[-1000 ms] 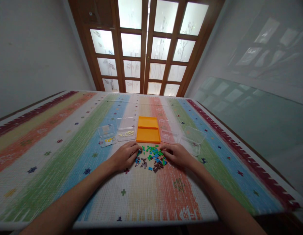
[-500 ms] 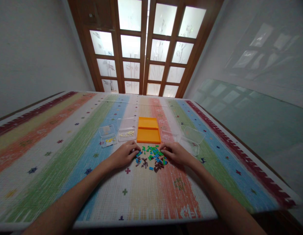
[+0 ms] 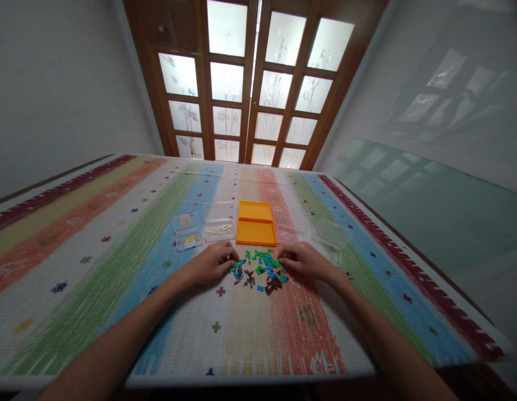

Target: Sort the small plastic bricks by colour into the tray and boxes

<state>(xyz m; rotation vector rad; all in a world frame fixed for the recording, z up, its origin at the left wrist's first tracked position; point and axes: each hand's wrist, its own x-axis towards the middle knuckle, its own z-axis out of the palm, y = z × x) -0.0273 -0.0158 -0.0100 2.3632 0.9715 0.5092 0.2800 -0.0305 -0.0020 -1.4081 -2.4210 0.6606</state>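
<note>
A loose pile of small toy bricks (image 3: 266,260) in green, blue and brown lies on the striped cloth between my hands. My left hand (image 3: 214,262) rests at the pile's left edge, its fingers curled in and its thumb close to the index finger beside some blue bricks (image 3: 238,273). At the opposite edge, my right hand (image 3: 303,260) has its thumb and fingers drawn together near green and blue bricks. Whatever either set of fingertips pinches is too small to make out. Brown bricks (image 3: 274,286) lie at the near side of the pile.
Beyond the pile sits an open orange case (image 3: 256,233). To its left stand clear lidded boxes, one with cream pieces (image 3: 220,229), another with yellow pieces (image 3: 191,239). Open clear boxes (image 3: 331,234) lie to the right. A striped tablecloth (image 3: 128,267) covers the table.
The whole view has shifted slightly, so everything on the table appears a little further right. Both hands stay at the edges of the brick pile, with little visible movement.
</note>
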